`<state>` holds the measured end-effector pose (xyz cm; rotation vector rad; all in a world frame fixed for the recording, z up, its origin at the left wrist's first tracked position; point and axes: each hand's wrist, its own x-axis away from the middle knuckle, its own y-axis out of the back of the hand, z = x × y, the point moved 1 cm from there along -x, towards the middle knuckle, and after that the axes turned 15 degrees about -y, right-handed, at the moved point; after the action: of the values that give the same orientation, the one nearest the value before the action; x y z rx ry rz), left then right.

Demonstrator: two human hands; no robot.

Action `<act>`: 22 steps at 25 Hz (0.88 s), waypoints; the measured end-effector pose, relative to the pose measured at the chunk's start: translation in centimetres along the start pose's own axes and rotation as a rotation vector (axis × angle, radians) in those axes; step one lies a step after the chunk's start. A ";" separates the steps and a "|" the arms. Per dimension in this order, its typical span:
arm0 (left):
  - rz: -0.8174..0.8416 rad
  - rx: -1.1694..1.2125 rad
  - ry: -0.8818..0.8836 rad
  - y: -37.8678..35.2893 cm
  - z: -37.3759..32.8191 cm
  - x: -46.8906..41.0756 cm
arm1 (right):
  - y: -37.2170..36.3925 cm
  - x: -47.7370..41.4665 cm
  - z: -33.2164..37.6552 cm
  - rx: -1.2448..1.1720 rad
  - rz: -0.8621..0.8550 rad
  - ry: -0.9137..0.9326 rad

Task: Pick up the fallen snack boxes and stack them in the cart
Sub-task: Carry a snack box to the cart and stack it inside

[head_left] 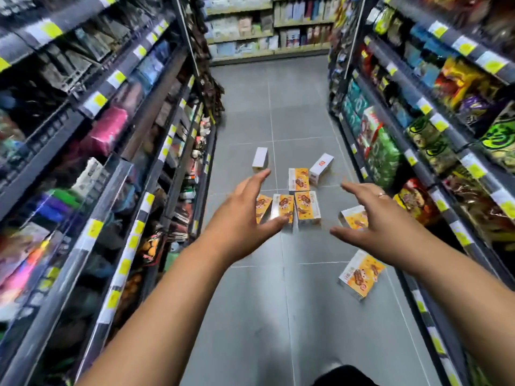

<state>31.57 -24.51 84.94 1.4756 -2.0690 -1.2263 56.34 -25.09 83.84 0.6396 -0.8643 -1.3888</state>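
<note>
Head view: looking down a shop aisle; shelves (111, 162) on both sides, grey tile floor (278, 107) ahead
Left hand (245, 215): stretched out, fingers straight and spread; holding nothing
Right hand (381, 224): same deal, spread and empty; out over the mess
Snack boxes (306, 208): all on the floor; three side by side in the middle, one just behind them, two plain white ones further back, one partly hidden by my right hand, one nearest me by the right shelf
Cart: not in shot; can't say where it is
Progress: pretty much zero, I reckon; I count eight boxes down, none picked up; all the grabbing and stacking is left
</note>
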 end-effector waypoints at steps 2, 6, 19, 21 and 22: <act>0.074 0.004 -0.027 -1.8 1.6 -4.7 | 0.2 -3.6 -2.0 0.009 0.003 -0.067; 0.146 0.013 -0.034 -5.4 4.8 -14.0 | 1.1 -12.4 -6.3 0.026 0.037 -0.164; 0.489 0.027 -0.314 -16.2 10.4 -41.4 | 4.3 -30.2 -16.9 -0.100 -0.048 -0.632; 0.595 0.023 -0.432 -17.8 10.0 -45.4 | 4.3 -30.4 -17.7 -0.139 -0.115 -0.748; 0.644 0.019 -0.499 -18.5 9.5 -47.1 | 4.3 -30.3 -17.8 -0.160 -0.154 -0.801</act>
<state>56.05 19.61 74.88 0.4281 -2.5686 -1.3671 74.29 3.53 73.13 -0.0050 -1.3242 -1.8680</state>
